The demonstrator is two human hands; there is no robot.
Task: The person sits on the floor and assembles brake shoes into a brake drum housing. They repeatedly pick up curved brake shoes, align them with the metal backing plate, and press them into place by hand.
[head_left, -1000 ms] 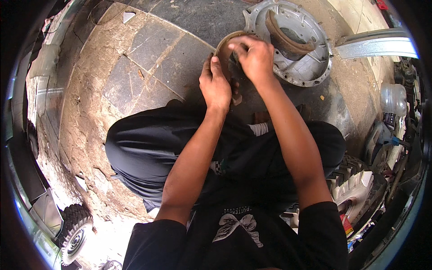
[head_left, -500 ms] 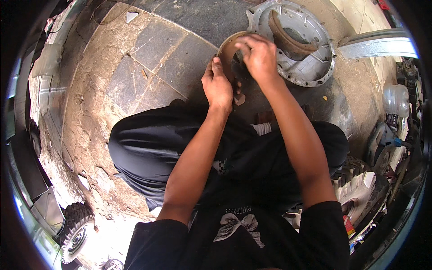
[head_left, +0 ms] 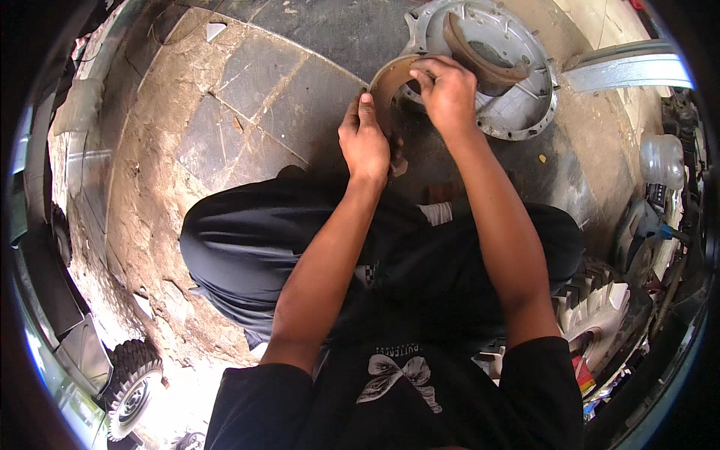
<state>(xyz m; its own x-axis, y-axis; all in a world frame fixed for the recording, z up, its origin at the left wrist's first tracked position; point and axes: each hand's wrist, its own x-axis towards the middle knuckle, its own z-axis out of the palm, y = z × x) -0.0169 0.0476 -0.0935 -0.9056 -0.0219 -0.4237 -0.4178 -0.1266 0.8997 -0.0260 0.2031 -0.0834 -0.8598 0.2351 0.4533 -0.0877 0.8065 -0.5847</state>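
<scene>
A brown, curved brake shoe (head_left: 388,84) is held up in front of me above the floor. My left hand (head_left: 365,146) grips its left end, thumb up along the edge. My right hand (head_left: 450,99) is closed round the far right part of the arc, its thumb against the inner face. Whether a small thing is in the right fingers cannot be made out. Just beyond, to the right, a round grey metal housing (head_left: 520,127) lies on the floor with holes and studs round its rim. A second brown brake shoe (head_left: 474,64) rests in it.
Dark tiles (head_left: 307,112) and rough, dusty concrete (head_left: 146,180) make up the floor. A silver metal bar (head_left: 634,75) and a clear plastic jar (head_left: 661,165) are at the right. A knobby toy-like wheel (head_left: 133,397) stands at the lower left. My folded legs (head_left: 247,232) lie close below my hands.
My right hand, blurred over the shoe before, has shifted a little to the right along the arc and now looks still. The left hand keeps its hold, with the shoe slightly turned.
</scene>
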